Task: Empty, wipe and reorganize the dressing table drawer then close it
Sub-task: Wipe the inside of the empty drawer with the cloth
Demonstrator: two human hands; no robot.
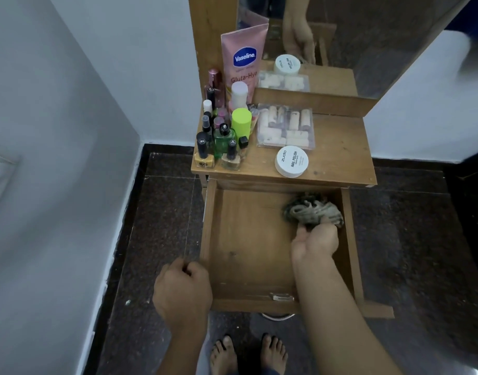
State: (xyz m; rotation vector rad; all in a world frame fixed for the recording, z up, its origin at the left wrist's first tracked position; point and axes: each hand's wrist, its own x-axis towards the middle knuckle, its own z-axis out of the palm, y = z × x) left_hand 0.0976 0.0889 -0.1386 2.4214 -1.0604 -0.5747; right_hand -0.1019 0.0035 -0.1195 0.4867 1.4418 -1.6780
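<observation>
Far into the right rear corner of the open drawer [246, 255] lies the crumpled grey-green cloth [313, 212], bunched on the bare wooden bottom, close to the right wall and just short of the back. From my seat I see the right hand [315, 243] reaching in from the front, its fingers curled over the near edge of the cloth and gripping it. Most of the bundle spills out beyond the knuckles towards the back of the drawer, so the grip sits at the near end only.

At the front left corner, the left hand [182, 288] sits outside the wall with its fingers curled into a loose fist, thumb against forefinger. It holds nothing that I can make out, and I cannot tell whether it touches the wood.

Apart from the cloth, the drawer shows plain board, and a metal handle [277, 316] peeks out below its front.

Above it, the dressing table top [340, 155] carries a white jar [291, 161] marked nail polish near the front edge. Just behind the jar lies a clear packet [285, 128] of pale rollers. On the left stands a tight cluster of small bottles [221, 142], with a pink Vaseline tube [244, 60] upright behind them. The mirror [367, 36] rises at the back. Two bare feet [248, 353] stand on the dark speckled floor [156, 226].
</observation>
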